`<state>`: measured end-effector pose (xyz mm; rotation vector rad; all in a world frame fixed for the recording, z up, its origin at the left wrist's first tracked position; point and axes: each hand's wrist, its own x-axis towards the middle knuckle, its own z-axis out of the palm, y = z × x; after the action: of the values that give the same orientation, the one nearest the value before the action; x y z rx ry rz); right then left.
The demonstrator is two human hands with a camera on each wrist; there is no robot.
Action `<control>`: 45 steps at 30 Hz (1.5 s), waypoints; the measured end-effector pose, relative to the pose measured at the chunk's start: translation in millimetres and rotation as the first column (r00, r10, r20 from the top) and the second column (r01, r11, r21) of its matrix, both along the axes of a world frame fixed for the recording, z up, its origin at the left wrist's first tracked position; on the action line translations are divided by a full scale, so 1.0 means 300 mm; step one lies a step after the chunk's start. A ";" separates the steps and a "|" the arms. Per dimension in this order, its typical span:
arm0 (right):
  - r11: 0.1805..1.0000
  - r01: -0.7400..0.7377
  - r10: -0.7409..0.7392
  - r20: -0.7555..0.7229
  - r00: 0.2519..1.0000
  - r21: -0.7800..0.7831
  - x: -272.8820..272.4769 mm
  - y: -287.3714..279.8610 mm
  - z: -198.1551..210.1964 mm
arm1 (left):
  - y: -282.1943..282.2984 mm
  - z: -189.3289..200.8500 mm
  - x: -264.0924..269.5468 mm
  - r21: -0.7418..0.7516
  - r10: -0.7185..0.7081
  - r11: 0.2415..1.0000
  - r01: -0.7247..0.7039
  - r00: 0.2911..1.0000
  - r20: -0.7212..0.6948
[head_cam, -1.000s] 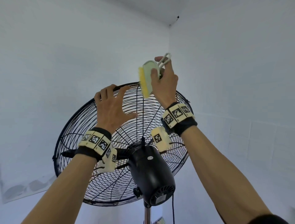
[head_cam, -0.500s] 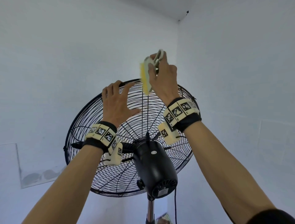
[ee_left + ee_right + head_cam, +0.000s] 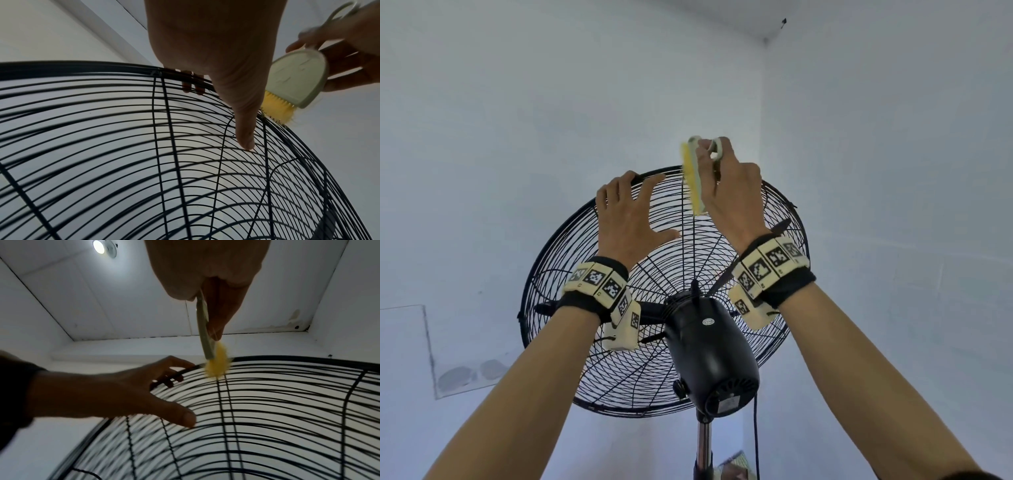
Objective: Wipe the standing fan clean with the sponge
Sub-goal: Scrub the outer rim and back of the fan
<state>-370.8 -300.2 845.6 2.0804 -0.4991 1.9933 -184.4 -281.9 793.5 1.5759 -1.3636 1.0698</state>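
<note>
The fan (image 3: 659, 291) is seen from behind & below at frame centre in the head view, w/ its black wire guard (image 3: 571, 240) filling the middle, the black motor housing (image 3: 709, 356) at lower centre & a metal pole (image 3: 703, 442) running to the bottom edge. The left hand (image 3: 628, 219) is laid on the guard's upper left part; its fingers (image 3: 186, 81) are hooked over the top rim, as shown at upper centre of the left wrist view, and the thumb (image 3: 244, 129) is stretched out & set on the wires, apart from the fingers. The sponge (image 3: 693, 178), which looks more like a small pale-backed brush w/ yellow bristles, is held at top centre of the head view by the right hand (image 3: 732, 192). It is pinched between thumb & fingers, the pale back being gripped; a loop handle is seen at its upper end near the fingertips. In the left wrist view the yellow bristles (image 3: 277, 110) are pressed against the guard's top rim at centre right, just beside the left thumb. In the right wrist view the bristles (image 3: 217, 365) are blurred at centre, touching the rim just right of the left hand's fingertips. A lit ceiling lamp (image 3: 100, 246) is seen at upper left of that view. Marker bands are worn on both wrists. A black cord (image 3: 756, 438) is hung down beside the pole at lower right of centre.
</note>
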 end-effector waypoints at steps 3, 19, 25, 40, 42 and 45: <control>1.000 0.003 -0.004 -0.028 1.000 -0.014 -0.028 0.008 -0.020 | -0.001 0.000 -0.003 0.008 0.001 1.000 -0.001 1.000 0.008; 0.999 -0.029 0.032 -0.116 0.993 0.029 -0.083 0.008 -0.320 | 0.002 0.002 -0.012 0.018 -0.007 1.000 0.008 1.000 -0.017; 0.996 -0.030 0.037 -0.082 0.996 0.078 -0.103 0.017 -0.371 | 0.006 -0.004 -0.010 0.010 -0.031 0.999 0.031 0.999 -0.010; 0.999 -0.042 0.043 -0.037 0.998 0.028 -0.087 0.024 -0.338 | 0.010 -0.005 -0.013 0.001 -0.031 1.000 0.031 0.999 -0.008; 0.999 -0.034 0.034 0.004 0.999 0.004 -0.085 0.024 -0.301 | 0.007 -0.008 -0.013 -0.015 -0.041 0.999 0.041 0.999 -0.003; 0.998 -0.043 0.046 -0.050 0.998 0.051 -0.068 0.017 -0.361 | 0.011 -0.008 -0.004 -0.003 -0.034 0.999 0.034 0.999 -0.017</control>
<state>-391.1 -295.2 737.2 2.1854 -0.5027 1.9651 -185.5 -278.5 791.0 1.5512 -1.3717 1.0351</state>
